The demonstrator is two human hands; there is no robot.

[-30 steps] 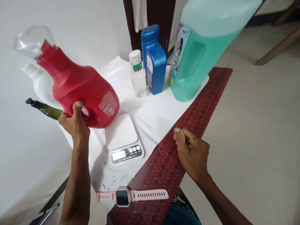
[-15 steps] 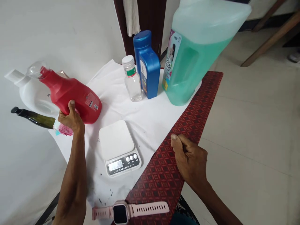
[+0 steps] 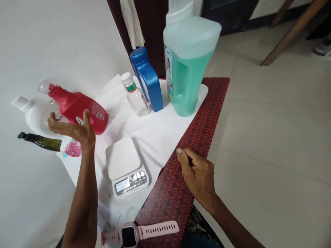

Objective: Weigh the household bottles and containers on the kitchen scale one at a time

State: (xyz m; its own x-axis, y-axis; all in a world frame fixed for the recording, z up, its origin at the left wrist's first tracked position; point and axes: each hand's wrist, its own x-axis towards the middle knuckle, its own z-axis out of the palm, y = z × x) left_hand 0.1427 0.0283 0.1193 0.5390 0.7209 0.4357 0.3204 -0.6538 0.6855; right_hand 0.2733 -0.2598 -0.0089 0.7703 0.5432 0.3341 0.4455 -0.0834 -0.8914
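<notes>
"What lies nearest you?"

"A pink-strapped smartwatch (image 3: 128, 237), stretched sideways across the red patterned mat (image 3: 165, 206) and the white cloth (image 3: 152, 137). Beyond it my right hand (image 3: 198, 172) is curled into a fist over the mat, thumb against the bent fingers. I cannot tell if anything is inside. The digital scale (image 3: 124, 158) sits between my hands, display toward me."

"And the left?"

"My left hand (image 3: 77, 132) is spread: thumb up, fingers stretched out to the left. The red detergent bottle (image 3: 74, 103) is just behind them, on the left of the cloth. My thumb crosses its lower front, and its red side shows in the gap between thumb and fingers. Whether skin meets plastic, I cannot tell."

"Which way does it point?"

"Its clear cap (image 3: 44, 86) points to the upper left in my view. The long axis slants from there down to the broad base at lower right."

"What stands around it?"

"A white bottle (image 3: 38, 117) just left of it; farther off to the right, the clear glass bottle (image 3: 137, 101), the blue bottle (image 3: 150, 82) and the big jug of green liquid (image 3: 181, 79)."
</notes>
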